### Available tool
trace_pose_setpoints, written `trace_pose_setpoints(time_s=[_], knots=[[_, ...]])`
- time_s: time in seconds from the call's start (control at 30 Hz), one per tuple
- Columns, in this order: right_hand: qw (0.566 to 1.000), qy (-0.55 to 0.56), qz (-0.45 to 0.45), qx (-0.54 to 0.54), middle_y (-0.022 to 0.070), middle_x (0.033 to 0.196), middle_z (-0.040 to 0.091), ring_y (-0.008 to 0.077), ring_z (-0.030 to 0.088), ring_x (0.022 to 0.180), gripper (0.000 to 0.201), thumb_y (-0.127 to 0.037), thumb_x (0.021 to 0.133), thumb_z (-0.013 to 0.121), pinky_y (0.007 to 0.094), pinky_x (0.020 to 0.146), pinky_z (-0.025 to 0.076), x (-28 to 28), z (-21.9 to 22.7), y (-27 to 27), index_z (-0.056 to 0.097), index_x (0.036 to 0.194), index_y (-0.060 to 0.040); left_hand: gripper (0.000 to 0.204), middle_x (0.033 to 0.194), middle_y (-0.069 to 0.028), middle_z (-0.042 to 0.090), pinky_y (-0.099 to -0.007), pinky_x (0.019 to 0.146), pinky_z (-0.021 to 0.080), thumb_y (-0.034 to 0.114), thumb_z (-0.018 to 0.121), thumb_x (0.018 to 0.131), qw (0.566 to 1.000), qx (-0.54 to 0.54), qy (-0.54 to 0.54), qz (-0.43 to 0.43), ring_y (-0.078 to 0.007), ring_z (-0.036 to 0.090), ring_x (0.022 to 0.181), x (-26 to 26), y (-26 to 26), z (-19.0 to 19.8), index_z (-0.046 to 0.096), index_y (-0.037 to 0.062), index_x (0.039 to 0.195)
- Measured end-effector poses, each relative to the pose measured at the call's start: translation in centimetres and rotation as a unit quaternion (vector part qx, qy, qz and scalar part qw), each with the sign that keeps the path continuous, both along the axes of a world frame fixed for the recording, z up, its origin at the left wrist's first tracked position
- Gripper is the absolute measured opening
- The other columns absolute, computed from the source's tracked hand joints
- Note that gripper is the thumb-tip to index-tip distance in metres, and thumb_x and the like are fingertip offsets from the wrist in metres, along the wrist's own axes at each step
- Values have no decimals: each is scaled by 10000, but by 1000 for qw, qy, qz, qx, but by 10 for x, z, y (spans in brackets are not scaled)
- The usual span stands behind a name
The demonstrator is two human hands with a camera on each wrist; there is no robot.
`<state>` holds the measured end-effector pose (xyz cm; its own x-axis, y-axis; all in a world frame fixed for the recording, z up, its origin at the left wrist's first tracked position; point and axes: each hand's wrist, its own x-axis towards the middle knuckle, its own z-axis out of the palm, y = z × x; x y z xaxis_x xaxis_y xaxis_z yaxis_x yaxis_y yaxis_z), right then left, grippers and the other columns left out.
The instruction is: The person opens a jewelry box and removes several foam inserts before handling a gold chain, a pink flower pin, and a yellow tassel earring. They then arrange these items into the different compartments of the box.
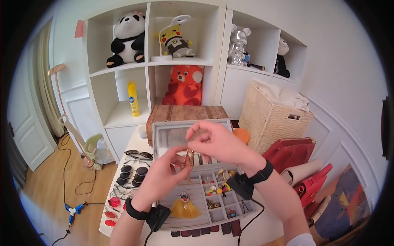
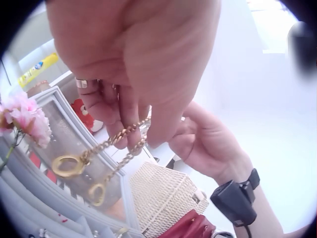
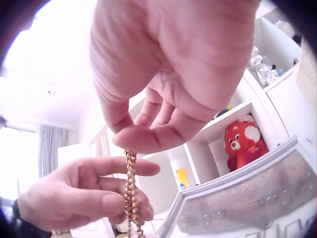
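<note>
A gold curb-link chain [image 3: 131, 186] hangs doubled between my hands, above an open grey jewellery box [image 1: 162, 188]. My right hand [image 1: 219, 143] pinches its upper end between thumb and forefinger. Lower down, my left hand [image 1: 162, 176] holds the links between its thumb and fingers. Gold rings [image 2: 69, 166] dangle from the two lower ends in the left wrist view. Inside the box, a yellow tassel piece [image 1: 184, 207] lies on the ribbed left section. Small compartments on the right hold yellow beads [image 1: 218, 190] and other jewellery. The box's windowed lid [image 1: 164, 133] stands raised behind my hands.
Sunglasses [image 1: 138, 155] and other eyewear line the table's left side. Behind the box sits a brown wooden chest [image 1: 186, 112], with a wicker basket [image 1: 266, 115] to its right. Red bags [image 1: 289, 153] stand at the right. Shelves with plush toys fill the back.
</note>
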<state>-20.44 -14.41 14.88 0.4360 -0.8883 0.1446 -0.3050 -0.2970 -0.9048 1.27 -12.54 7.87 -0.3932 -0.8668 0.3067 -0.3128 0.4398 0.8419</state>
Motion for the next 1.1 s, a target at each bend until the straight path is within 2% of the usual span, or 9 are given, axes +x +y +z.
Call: trace_pose_setpoints(time_s=[0.3, 0.4, 0.43, 0.47, 0.57, 0.8, 0.9, 0.97, 1.1], knots=[[977, -205, -29, 60, 5, 935, 741, 53, 624, 658, 168, -65, 1049, 653, 219, 610, 511, 9, -16, 28, 636, 1213, -30, 559, 1039, -39, 748, -243, 725, 491, 131, 779, 982, 993, 7, 115, 4, -82, 653, 861, -11, 8, -25, 532, 22, 1472], [988, -146, -38, 20, 49, 857, 739, 125, 678, 657, 232, -83, 1030, 660, 291, 583, 527, 4, -34, 38, 602, 1254, -62, 489, 1069, -35, 751, -244, 745, 520, 104, 762, 998, 992, 2, 123, 43, -80, 679, 910, -11, 13, -23, 556, 4, 1430], [987, -12, -62, -149, 70, 830, 736, 169, 699, 652, 282, -88, 1025, 652, 320, 570, 535, 3, -45, 37, 589, 1300, -85, 432, 1086, -38, 753, -250, 752, 549, 89, 750, 1010, 991, -15, 123, 51, -82, 692, 924, -10, 13, -24, 576, -11, 1392], [939, 123, -84, -311, 92, 803, 734, 213, 720, 646, 333, -94, 1019, 643, 349, 558, 542, 1, -52, 36, 575, 1345, -108, 432, 1086, -38, 753, -250, 752, 549, 89, 750, 1010, 992, -14, 116, 53, -82, 692, 924, -9, 13, -26, 576, -11, 1392], [892, 235, -115, -370, 104, 752, 703, 275, 738, 666, 396, -98, 1003, 647, 399, 537, 543, -4, -54, 49, 557, 1386, -143, 352, 1083, -31, 756, -252, 761, 556, 80, 743, 1013, 993, 13, 99, 63, -81, 698, 935, -8, 11, -31, 629, -17, 1331], [880, 198, -82, -424, 69, 726, 679, 266, 729, 636, 360, -68, 1007, 630, 386, 524, 541, -9, -57, 51, 571, 1361, -105, 299, 989, -23, 773, -236, 721, 515, 102, 760, 998, 991, -8, 121, 51, -63, 672, 844, -16, 15, -40, 698, -17, 1265], [841, 209, -102, -489, 60, 791, 711, 223, 720, 654, 338, -93, 957, 677, 357, 542, 543, -11, -62, 46, 608, 1287, -87, 332, 986, -30, 774, -240, 732, 523, 100, 750, 1008, 995, -1, 90, 38, -62, 672, 854, -14, 17, -44, 675, -29, 1304], [796, 219, -113, -552, -18, 752, 653, 178, 683, 696, 541, -145, 847, 769, 315, 603, 542, -12, -65, 40, 612, 1364, -116, 350, 990, -35, 777, -241, 737, 526, 97, 743, 1012, 996, 16, 81, 25, -61, 674, 864, -14, 19, -44, 662, -37, 1325], [765, 250, -137, -578, -14, 823, 664, 175, 687, 823, 482, -182, 842, 772, 314, 654, 551, -14, -72, 31, 649, 1302, -107, 350, 1052, -63, 784, -247, 767, 538, 72, 664, 1061, 991, 66, 112, -11, -80, 690, 912, -15, 21, -44, 621, -43, 1389]])
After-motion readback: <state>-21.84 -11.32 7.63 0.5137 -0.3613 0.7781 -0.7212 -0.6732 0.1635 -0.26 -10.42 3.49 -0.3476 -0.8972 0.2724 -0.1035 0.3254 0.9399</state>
